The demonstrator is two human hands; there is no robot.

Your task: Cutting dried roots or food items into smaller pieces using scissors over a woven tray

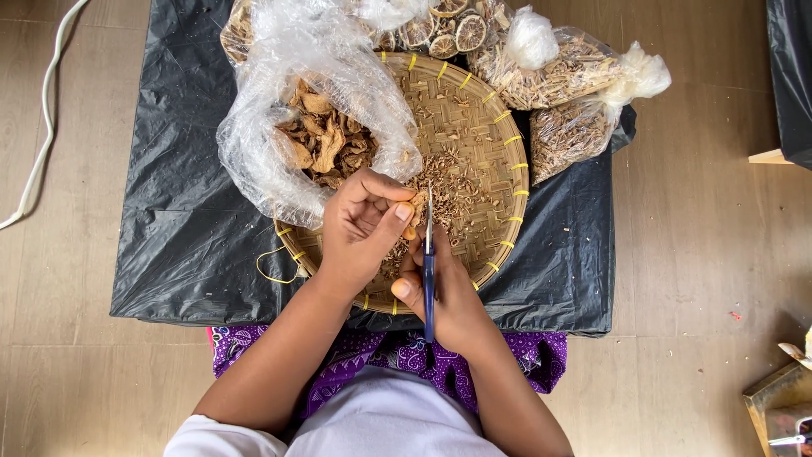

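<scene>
My left hand (362,227) pinches a small dried brown piece (416,206) between thumb and fingers over a round woven bamboo tray (495,148). My right hand (440,292) grips blue-handled scissors (429,254), whose blades point up at the piece, touching it. Chopped brown bits (452,190) lie scattered on the tray under both hands. An open clear plastic bag (292,110) of dried brown chunks rests on the tray's left side, just above my left hand.
The tray sits on a black plastic sheet (194,220) spread over the wooden floor (694,254). Tied bags of dried sticks (558,72) and dried citrus slices (452,30) lie behind. A yellow rubber band (272,269), a white cable (42,127) and a purple cloth (397,351) are nearby.
</scene>
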